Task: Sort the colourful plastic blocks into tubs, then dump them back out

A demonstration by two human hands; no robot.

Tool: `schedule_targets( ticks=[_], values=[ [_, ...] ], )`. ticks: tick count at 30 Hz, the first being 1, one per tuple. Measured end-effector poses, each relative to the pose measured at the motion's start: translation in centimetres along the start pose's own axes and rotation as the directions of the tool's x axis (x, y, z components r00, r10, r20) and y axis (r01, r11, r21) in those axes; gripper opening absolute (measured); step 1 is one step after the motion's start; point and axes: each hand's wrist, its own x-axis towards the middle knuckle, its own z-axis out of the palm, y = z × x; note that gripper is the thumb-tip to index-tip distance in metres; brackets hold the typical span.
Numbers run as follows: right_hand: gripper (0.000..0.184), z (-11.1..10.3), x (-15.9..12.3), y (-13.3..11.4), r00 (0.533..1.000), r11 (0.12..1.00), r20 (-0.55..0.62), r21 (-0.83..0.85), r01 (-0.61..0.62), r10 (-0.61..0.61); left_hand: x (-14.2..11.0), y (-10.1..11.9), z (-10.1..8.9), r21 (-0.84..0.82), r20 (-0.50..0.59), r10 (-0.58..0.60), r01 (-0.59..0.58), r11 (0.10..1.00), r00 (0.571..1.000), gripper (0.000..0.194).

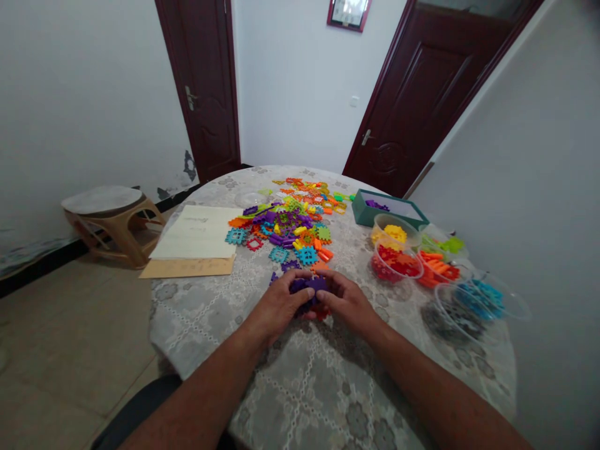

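Observation:
Close together near the front of the pile, my left hand [284, 299] and my right hand [344, 295] are both closed around purple plastic building pieces [317, 285]. Both thumbs press on top of the purple pieces, and the fingers partly hide them. A red-orange toothed piece [322, 312] shows just below, between the hands; whether it is held or lies on the table I cannot tell. Just beyond my hands spreads a loose pile of toothed pieces [285, 219] in purple, teal, orange, yellow and green. A teal square piece [307, 255] lies at its near edge.
Paper sheets [206, 231] lie left of the pile. On the right stand a green box [368, 212] with purple pieces and clear tubs of yellow, red [396, 262], orange, blue [480, 299] and grey pieces. A patterned cloth covers the round table [309, 387]. A stool [110, 219] stands at left.

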Motion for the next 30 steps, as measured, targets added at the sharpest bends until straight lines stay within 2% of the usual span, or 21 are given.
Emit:
schedule_targets(
  ticks=[4,7,10,14,18,20,24,27,30],
  values=[
    [0.043,0.1,0.6,0.6,0.989,0.943,0.046,0.298,-0.151,0.144,0.1,-0.1,-0.1,-0.035,-0.020,-0.040,0.039,0.999,0.999,0.047],
    [0.035,-0.1,0.8,0.3,0.988,0.872,0.006,0.470,-0.139,0.154,0.3,0.3,-0.2,-0.170,-0.051,-0.094,0.085,0.982,0.994,0.044],
    [0.033,-0.4,0.7,-0.1,0.988,0.829,-0.010,0.545,-0.126,0.157,0.6,0.8,0.0,-0.294,-0.118,-0.101,0.062,0.954,0.988,0.039],
    [0.032,-0.3,0.1,-0.1,0.993,0.848,0.047,0.517,-0.120,0.112,1.1,0.6,0.2,-0.365,-0.226,-0.070,-0.018,0.931,0.972,0.039],
    [0.035,0.9,-0.7,0.2,0.995,0.952,0.086,0.298,-0.069,0.045,1.3,-0.5,0.4,-0.272,-0.299,0.029,-0.115,0.955,0.954,0.048],
    [0.034,1.8,-1.0,0.2,0.996,0.977,0.091,0.208,-0.037,0.018,1.4,-1.0,0.5,-0.205,-0.323,0.090,-0.162,0.965,0.942,0.047],
    [0.034,3.2,-1.2,0.4,0.996,0.979,0.071,0.193,-0.058,0.045,1.5,-1.6,1.0,-0.143,-0.331,0.129,-0.185,0.972,0.935,0.040],
    [0.037,3.4,-1.0,0.8,0.996,0.971,0.038,0.224,-0.085,0.078,1.4,-1.8,1.5,-0.185,-0.294,0.105,-0.165,0.969,0.950,0.036],
    [0.038,3.3,-0.8,1.1,0.998,0.962,0.005,0.268,-0.059,0.060,1.3,-1.9,1.7,-0.190,-0.242,0.103,-0.151,0.970,0.965,0.035]
  ],
)
